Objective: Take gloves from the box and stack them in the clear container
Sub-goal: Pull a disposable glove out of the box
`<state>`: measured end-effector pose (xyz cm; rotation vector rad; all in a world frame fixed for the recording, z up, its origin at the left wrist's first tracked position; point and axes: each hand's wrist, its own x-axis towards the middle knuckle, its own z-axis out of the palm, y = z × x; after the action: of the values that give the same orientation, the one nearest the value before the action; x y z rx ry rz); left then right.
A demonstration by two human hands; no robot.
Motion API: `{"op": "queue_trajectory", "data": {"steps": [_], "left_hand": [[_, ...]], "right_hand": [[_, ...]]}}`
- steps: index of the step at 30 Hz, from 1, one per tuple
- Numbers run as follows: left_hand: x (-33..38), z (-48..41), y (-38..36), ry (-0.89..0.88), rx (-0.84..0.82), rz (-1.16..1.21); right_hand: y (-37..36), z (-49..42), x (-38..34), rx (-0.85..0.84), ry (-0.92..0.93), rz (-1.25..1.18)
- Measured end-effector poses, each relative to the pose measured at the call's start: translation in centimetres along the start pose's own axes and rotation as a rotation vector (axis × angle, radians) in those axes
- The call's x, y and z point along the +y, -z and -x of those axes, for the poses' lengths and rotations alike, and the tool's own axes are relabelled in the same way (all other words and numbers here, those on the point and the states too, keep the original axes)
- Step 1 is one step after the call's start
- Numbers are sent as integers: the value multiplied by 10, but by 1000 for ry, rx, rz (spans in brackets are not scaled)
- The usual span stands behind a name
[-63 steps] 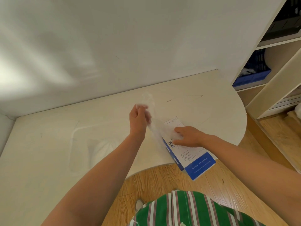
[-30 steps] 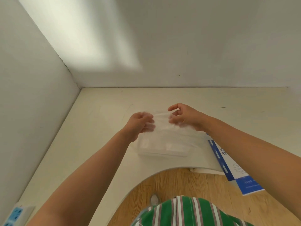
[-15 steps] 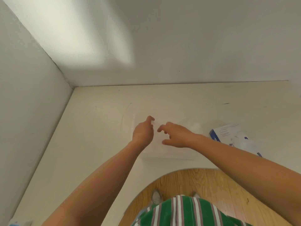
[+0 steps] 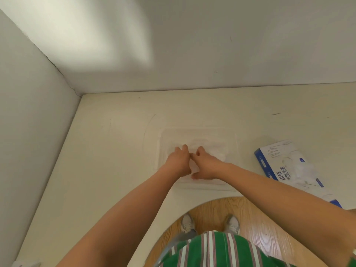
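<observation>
A shallow clear container (image 4: 234,139) sits on the cream table near its curved front edge. Thin translucent gloves (image 4: 210,146) lie flat inside it. My left hand (image 4: 178,160) and my right hand (image 4: 205,164) are side by side over the container's near half, fingers stretched forward and pressing down on the gloves. The white and blue glove box (image 4: 285,162) lies flat to the right of the container, a glove bulging from its opening.
White walls meet in a corner at the back left. The cream table (image 4: 107,155) has a curved cut-out front edge, with wooden floor and my shoes below. A socket strip (image 4: 25,264) peeks in at the bottom left.
My left hand pulled a glove from the box, both hands carried it left over the container, then lowered it. Both hands now lie flat on the gloves inside.
</observation>
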<state>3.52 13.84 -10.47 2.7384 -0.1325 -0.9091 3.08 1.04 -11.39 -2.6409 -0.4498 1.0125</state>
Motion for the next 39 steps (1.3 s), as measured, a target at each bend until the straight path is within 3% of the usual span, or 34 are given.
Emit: {"op": "queue_trajectory", "data": {"steps": [6,14,17,21,25,29,35,39], "left_hand": [[-12,-7,-6,82,-147,-35],[-5,-5,-7,134,-178,-120],[1,4,0,95,10,-196],[29,13,21,1,398,-73],[80,19,34,-183,564,121],[143,19,23,-340,417,257],[203,5,-16,-440,152,115],[224,-5,-41,-458,29,-15]], "right_hand": [[-2,3,16,17,-209,83],[-2,2,15,-12,-216,98],[20,16,15,46,-80,-8],[62,52,20,375,157,-247],[89,84,58,599,85,-323],[90,112,121,496,-174,-199],[61,151,183,337,-453,117],[50,163,203,282,-489,-53]]}}
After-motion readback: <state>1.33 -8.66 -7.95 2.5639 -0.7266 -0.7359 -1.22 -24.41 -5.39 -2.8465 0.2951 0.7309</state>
